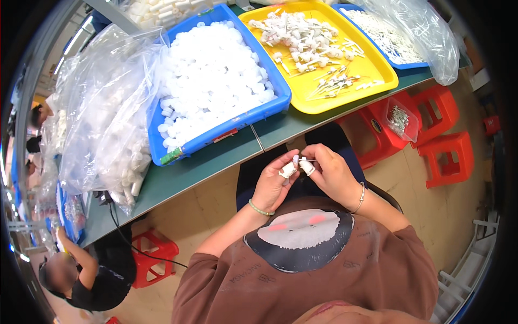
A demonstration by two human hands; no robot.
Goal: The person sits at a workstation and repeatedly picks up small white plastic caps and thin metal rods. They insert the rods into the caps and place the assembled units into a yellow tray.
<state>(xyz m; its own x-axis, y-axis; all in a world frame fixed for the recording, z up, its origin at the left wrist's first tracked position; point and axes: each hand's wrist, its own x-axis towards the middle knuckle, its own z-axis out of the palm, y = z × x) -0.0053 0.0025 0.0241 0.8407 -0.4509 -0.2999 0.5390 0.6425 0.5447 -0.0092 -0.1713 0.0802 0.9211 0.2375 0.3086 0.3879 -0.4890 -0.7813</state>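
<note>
My left hand [271, 184] and my right hand [333, 174] meet over my lap, just off the table's near edge. White wraps cover both thumbs. The left fingers pinch a small white plastic piece [295, 160]. Against it, my right thumb and forefinger are closed on a small white part with a thin stem [308, 160]; its exact kind is too small to tell. Beyond my hands, a blue tray [226, 125] is heaped with short white plastic pieces. To its right, a yellow tray [372, 93] holds white-headed parts with thin stems.
A second blue tray [413, 66] of thin white pieces lies far right, partly under a clear bag [440, 48]. Another clear bag [108, 108] bulges at left on the green table [186, 186]. Red stools [447, 159] stand at right. A co-worker [105, 272] sits lower left.
</note>
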